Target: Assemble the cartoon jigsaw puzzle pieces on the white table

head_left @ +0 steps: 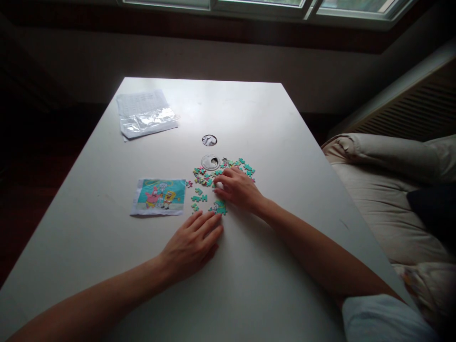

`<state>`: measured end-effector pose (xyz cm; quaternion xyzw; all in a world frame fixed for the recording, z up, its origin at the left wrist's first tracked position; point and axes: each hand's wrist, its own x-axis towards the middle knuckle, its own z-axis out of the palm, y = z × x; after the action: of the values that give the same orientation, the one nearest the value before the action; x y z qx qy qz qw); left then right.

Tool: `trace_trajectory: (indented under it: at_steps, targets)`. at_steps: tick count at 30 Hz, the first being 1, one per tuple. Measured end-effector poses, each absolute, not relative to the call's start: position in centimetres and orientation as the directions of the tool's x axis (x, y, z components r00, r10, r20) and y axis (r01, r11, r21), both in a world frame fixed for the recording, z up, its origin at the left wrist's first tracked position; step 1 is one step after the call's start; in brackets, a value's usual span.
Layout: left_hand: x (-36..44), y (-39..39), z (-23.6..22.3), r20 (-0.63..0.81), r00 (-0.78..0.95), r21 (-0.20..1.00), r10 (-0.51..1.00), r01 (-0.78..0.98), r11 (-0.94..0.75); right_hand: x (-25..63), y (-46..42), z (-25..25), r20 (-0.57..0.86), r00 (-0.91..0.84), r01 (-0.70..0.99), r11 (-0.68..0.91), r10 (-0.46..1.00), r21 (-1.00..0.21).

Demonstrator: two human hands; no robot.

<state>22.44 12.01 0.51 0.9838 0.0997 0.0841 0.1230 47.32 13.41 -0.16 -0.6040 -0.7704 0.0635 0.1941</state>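
My left hand [195, 239] lies palm down on the white table, fingers stretched out, with its fingertips at the near edge of a small joined patch of puzzle pieces [219, 207]. Over the right side of the pieces is my right hand [238, 188], its fingers bent and lowered among them; whether they pinch a piece is hidden. Loose jigsaw pieces [202, 177], mostly green with some pink and yellow, spread around and beyond that hand. A few green pieces [198, 198] lie apart to the left. Further left rests the reference picture [160, 195] with cartoon figures.
Beyond the pieces, the white table [228, 114] has a round hole [209, 140] and a round metallic disc [210, 162]. Papers with a clear plastic bag [147, 116] lie at the far left. A cushioned beige seat [370, 190] stands along the right side, beneath a window [263, 5].
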Motion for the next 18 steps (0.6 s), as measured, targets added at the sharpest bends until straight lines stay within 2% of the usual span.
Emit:
trace_trajectory:
  at_steps: [6, 10, 13, 18]
  targets:
    - [22.57, 12.05, 0.60, 0.148, 0.966, 0.261, 0.214, 0.170, -0.950, 47.13, 13.44, 0.04, 0.211, -0.239, 0.904, 0.297, 0.948, -0.307]
    - [22.55, 12.08, 0.57, 0.143, 0.967, 0.252, 0.211, 0.170, -0.953, 46.88, 13.44, 0.09, 0.222, -0.226, 0.889, 0.294, 0.948, -0.350]
    - [22.52, 12.09, 0.58, 0.146, 0.967, 0.253, 0.209, 0.168, -0.953, 46.78, 13.39, 0.04, 0.250, -0.225, 0.828, 0.320, 0.942, -0.460]
    - [22.59, 12.05, 0.70, 0.157, 0.964, 0.255, 0.215, 0.170, -0.952, 46.72, 13.24, 0.24, 0.264, -0.209, 0.597, 0.337, 0.942, -0.728]
